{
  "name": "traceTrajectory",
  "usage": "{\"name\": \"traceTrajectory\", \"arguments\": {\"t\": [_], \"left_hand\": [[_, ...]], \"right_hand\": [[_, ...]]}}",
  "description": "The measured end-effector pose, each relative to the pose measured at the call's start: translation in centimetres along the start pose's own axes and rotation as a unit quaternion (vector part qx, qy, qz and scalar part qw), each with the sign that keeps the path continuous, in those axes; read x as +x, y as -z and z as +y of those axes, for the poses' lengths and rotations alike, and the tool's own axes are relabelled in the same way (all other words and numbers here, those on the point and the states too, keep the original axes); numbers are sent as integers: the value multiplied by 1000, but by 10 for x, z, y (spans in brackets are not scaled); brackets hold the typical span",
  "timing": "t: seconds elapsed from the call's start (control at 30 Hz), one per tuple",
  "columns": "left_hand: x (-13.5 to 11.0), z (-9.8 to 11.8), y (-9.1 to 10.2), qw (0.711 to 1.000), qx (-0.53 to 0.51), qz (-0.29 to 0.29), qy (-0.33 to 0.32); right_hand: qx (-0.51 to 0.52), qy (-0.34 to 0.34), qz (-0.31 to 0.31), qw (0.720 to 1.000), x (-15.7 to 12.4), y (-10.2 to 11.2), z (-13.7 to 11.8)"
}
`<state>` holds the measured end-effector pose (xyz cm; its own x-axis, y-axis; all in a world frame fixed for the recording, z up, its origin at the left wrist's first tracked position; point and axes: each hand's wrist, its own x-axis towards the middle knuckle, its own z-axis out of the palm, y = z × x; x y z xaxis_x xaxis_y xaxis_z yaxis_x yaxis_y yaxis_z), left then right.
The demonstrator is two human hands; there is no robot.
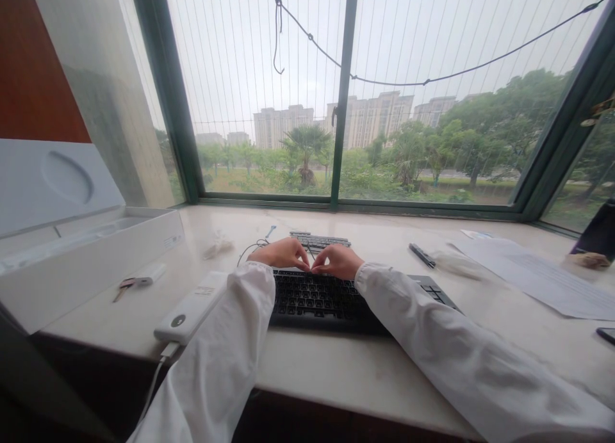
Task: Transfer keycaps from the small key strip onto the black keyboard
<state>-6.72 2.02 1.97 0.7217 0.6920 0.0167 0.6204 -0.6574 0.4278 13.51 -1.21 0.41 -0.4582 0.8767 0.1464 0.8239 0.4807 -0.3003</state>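
Observation:
A black keyboard (307, 302) lies flat on the pale sill, its lower part showing bare switches or sockets where keycaps would sit. At its back edge my left hand (281, 254) and my right hand (339, 262) almost meet, thumbs and fingers pinched together. Whatever is between the fingertips is too small to make out. Just behind the hands sit rows of loose dark keycaps (323, 240). A thin dark cable (252, 246) curls beside my left hand, and a small blue tool (270, 232) is a little farther back.
On the left stand an open white box (103, 241), a white power bank (189, 308) with its cable, and keys (125, 286). To the right are a small black object (421, 255), clear plastic (456, 264) and paper sheets (533, 276). A window (334, 200) closes off the back.

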Motion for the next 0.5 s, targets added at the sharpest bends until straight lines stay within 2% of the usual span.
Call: {"name": "traceTrajectory", "arguments": {"t": [0.5], "left_hand": [[-1, 5, 1, 1000, 13, 4, 2]], "right_hand": [[-54, 14, 10, 998, -4, 3, -8]]}}
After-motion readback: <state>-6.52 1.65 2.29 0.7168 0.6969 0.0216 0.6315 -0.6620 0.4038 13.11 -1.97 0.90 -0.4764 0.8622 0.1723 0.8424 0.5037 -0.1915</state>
